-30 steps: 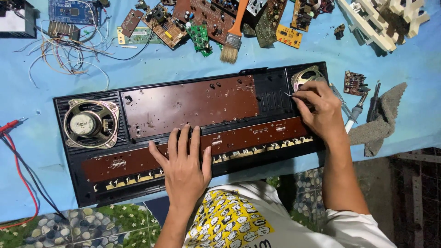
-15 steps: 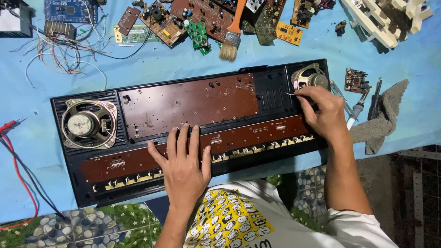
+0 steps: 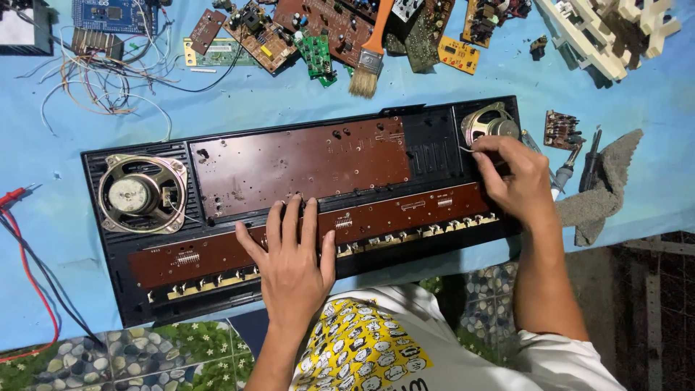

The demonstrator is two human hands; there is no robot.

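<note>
An opened black keyboard case lies face down on the blue cloth, showing two brown circuit boards and a speaker at each end. My left hand rests flat, fingers spread, on the lower brown board near the front edge. My right hand is curled beside the right speaker, pinching a thin wire or slim metal tool tip there. The left speaker sits uncovered at the far left of the case.
Loose circuit boards, a paintbrush and tangled wires lie behind the case. Screwdrivers and a grey rag sit to the right. Red and black probe leads run down the left. White plastic parts lie top right.
The view has shifted slightly. Both hands stay almost where they were; my right hand keeps working at the right speaker.
</note>
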